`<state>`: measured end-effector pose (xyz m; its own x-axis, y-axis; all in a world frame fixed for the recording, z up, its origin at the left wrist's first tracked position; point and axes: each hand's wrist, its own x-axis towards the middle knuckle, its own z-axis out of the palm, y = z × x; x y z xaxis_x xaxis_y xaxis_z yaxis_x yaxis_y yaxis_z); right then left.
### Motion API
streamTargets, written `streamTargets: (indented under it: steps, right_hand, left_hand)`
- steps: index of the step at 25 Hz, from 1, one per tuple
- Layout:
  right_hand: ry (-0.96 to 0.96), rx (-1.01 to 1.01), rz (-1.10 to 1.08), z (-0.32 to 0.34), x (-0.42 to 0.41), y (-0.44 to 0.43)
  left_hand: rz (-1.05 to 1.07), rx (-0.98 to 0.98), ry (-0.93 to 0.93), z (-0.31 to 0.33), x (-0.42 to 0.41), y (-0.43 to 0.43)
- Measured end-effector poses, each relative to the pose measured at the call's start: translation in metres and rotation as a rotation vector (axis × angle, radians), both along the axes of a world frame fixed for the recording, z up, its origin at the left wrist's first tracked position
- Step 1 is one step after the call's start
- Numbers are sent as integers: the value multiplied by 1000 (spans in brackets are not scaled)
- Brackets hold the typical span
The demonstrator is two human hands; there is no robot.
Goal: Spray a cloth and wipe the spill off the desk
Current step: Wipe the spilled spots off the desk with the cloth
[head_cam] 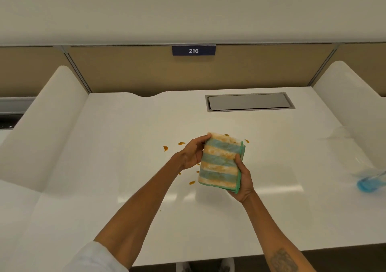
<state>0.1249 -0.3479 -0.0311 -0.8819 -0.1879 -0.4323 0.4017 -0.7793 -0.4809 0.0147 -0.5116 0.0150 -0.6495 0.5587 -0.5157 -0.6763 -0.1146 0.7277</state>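
Observation:
A folded cloth (221, 162) with green and white stripes, stained orange, is held upright above the white desk (129, 138). My left hand (193, 152) grips its upper left edge and my right hand (243, 180) holds its lower right corner. Orange spill drops (165, 148) lie on the desk to the left of the cloth, with more drops below my left hand and behind the cloth's top. A clear spray bottle (370, 181) with blue liquid lies blurred at the desk's right edge.
White side dividers (45, 123) rise on both sides of the desk. A grey cable hatch (249, 102) is set into the desk at the back right. A tan back panel carries a sign reading 216 (193, 50).

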Motion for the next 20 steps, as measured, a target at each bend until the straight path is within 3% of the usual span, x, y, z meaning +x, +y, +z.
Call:
streamTargets:
  steps: [7, 15, 20]
  right_hand:
    - [-74, 30, -43, -6, -1, 0]
    - [-84, 323, -221, -14, 6, 49]
    - [-135, 567, -387, -14, 8, 90]
  left_hand:
    - [86, -120, 28, -23, 1, 2]
    - [359, -465, 426, -55, -4, -46]
    - [365, -928, 760, -77, -6, -105]
